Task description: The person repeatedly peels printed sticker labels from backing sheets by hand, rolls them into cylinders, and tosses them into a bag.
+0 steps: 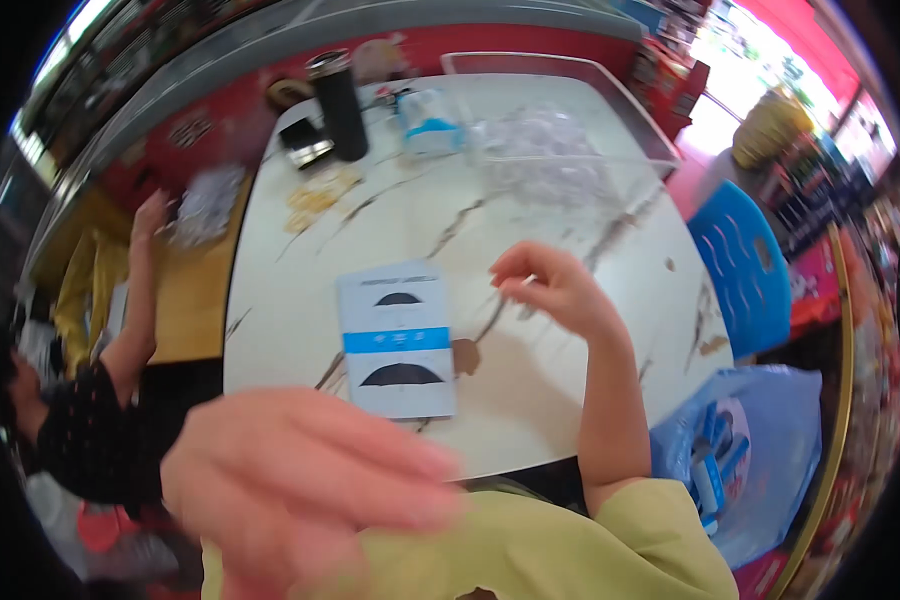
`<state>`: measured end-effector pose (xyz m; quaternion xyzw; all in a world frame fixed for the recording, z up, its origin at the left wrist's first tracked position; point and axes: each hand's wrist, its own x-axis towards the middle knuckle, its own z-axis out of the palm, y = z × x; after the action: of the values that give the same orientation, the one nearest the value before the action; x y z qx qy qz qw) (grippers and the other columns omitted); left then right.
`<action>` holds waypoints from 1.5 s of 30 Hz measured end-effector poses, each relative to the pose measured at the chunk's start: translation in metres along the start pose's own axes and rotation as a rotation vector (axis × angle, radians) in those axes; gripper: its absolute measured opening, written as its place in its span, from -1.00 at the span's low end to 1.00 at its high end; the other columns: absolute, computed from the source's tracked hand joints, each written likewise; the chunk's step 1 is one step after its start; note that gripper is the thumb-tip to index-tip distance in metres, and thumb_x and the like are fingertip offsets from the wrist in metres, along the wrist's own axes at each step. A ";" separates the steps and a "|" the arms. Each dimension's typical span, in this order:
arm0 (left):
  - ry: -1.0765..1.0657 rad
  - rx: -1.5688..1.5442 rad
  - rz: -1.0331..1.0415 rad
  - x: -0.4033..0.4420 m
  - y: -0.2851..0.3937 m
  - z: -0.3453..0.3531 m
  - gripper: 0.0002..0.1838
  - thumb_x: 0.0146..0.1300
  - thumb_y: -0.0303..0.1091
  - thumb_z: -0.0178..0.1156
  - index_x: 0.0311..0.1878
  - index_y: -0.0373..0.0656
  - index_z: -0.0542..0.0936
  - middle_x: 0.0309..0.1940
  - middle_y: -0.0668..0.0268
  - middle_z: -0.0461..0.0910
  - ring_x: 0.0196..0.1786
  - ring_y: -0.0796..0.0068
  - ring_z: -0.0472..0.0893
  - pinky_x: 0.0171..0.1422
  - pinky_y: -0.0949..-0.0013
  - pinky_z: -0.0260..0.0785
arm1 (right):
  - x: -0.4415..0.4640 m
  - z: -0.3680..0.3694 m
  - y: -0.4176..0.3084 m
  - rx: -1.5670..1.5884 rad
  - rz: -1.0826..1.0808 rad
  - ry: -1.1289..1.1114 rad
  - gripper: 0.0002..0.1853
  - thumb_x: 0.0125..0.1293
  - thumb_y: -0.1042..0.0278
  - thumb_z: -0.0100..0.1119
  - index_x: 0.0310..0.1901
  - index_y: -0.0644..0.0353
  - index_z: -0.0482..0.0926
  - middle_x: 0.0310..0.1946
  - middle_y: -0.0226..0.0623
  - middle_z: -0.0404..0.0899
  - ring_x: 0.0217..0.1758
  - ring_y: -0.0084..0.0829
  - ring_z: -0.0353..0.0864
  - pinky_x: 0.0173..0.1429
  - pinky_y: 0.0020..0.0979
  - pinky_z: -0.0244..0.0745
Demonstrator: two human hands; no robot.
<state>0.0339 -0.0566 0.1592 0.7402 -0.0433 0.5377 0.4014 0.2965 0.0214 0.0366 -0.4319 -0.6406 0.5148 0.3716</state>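
Note:
A flat white and blue card [397,340] printed with two dark umbrellas lies on the marble-patterned table [530,400]. My right hand [560,290] hovers over the table to the right of the card. Its thumb and fingers are pinched together, with a tiny whitish bit showing at the tips that is too small to name. Close to the camera, my left hand [310,470] is raised before my chest, over the table's near edge. Motion blurs its fingers, so what they hold, if anything, does not show.
A black flask [341,105], a blue-white packet [430,122] and yellowish rings [320,197] stand or lie toward the back. A clear tray [660,150] has plastic bags [545,150] by it. At right are a blue chair [740,270] and blue bag [780,450]. Another person's arm [142,290] is left.

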 end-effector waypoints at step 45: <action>0.585 -0.111 -0.904 -0.132 -0.103 -0.066 -0.67 0.42 -0.14 -0.11 -0.30 -0.20 0.46 -0.68 0.52 0.35 -0.69 0.83 0.25 -0.66 0.68 0.03 | 0.055 0.117 -0.044 -0.579 -0.838 -0.138 -0.65 -0.14 0.50 0.35 -0.24 0.09 0.52 -0.37 -0.41 0.54 -0.31 -0.32 0.51 -0.22 -0.35 0.41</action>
<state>-0.0202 0.0061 -0.0003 0.4822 0.3645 0.4920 0.6265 0.1615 0.0292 0.0589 -0.1882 -0.8981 0.1503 0.3681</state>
